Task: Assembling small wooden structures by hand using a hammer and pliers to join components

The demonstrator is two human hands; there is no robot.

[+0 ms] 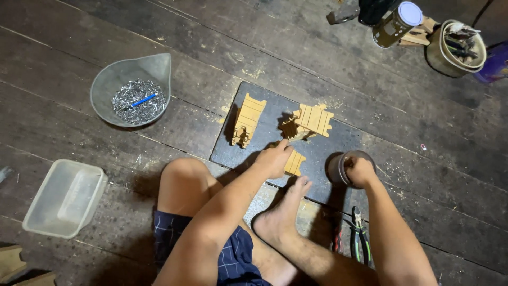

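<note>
- The plank floor (pixel 79 32) fills your whole view, dark and worn, with pale sawdust scattered near the middle.
- Your bare legs come in from 6 o'clock; one foot (pixel 283 209) rests with its toes at the near edge of the dark board.
- The dark board (pixel 264 98) lies flat on the floor at the centre and carries the wooden pieces.
- A clear plastic tub (pixel 64 197) sits at 8 o'clock, well apart from the board.
- A grey scoop-shaped bowl (pixel 108 79) at 10 o'clock holds a heap of small metal nails (pixel 129 103) and a blue stick.
- At 1 to 2 o'clock stand a tin with a white lid (pixel 397 24) and a round container of odds and ends (pixel 456 47).
- A slatted wooden piece (pixel 248 119) lies at 11 o'clock on the board; a second slatted wooden piece (pixel 313 119) lies at 12 o'clock, just beyond your left fingers.
- Your left hand (pixel 274 159) presses down on a small wooden block (pixel 295 163); its grip is partly curled, forefinger stretched toward 12 o'clock.
- Your right hand (pixel 361 170) has its grip clenched around the rim of a small dark cup (pixel 337 168) at 3 o'clock on the board.
- Green-handled pliers (pixel 361 238) lie on the floor at 5 o'clock, beside your right forearm.
</note>
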